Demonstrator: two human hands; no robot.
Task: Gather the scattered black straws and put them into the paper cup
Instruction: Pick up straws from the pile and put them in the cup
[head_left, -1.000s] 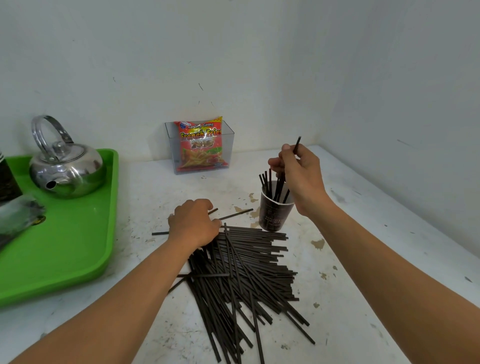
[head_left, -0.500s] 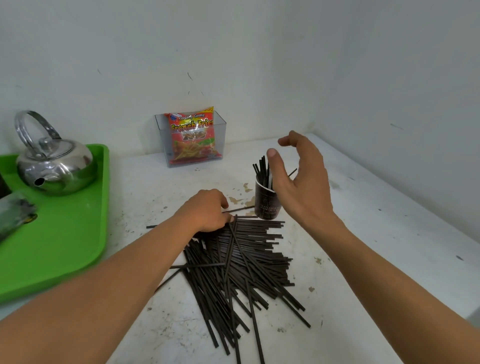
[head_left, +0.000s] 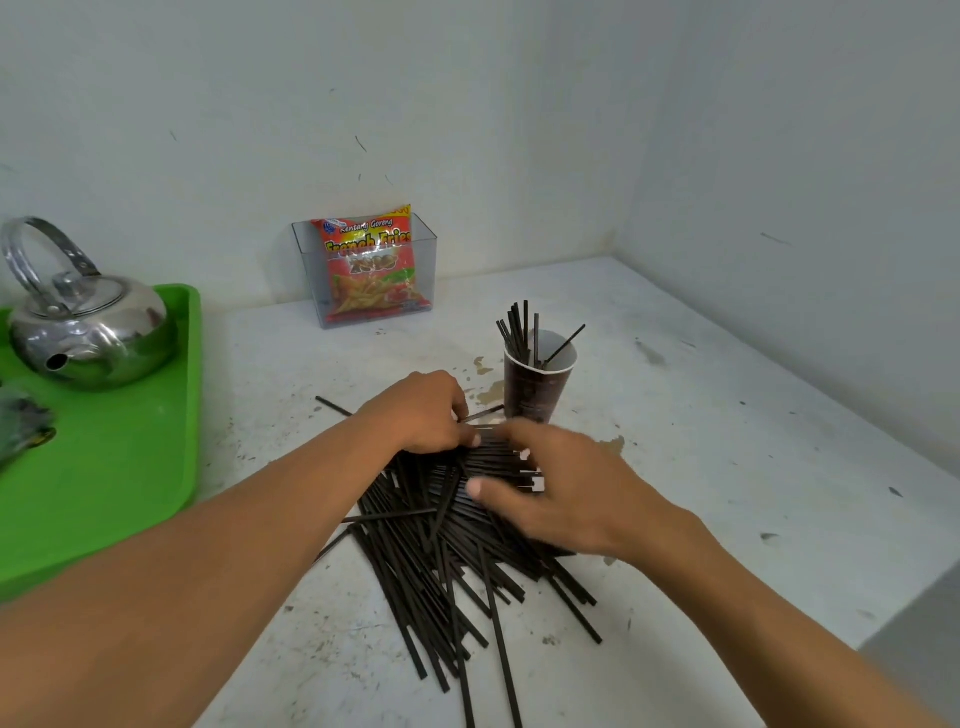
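The straws (head_left: 441, 561) mostly lie heaped on the bench (head_left: 727, 441) just in front of the cup (head_left: 535, 395) — only a handful stand in it. The left grip (head_left: 421, 415) curls its fingers over the heap's far end, likely bunching a few to lift together. The right grip (head_left: 561, 493) — blurred — hovers spread and slack over the heap, grasping nothing visible.

Light was soft and even, with faint shadows. The steel kettle (head_left: 88, 332) showed bright glare. The right hand (head_left: 566, 499) was motion-blurred, and wide-angle distortion stretched and softened the frame's edges.
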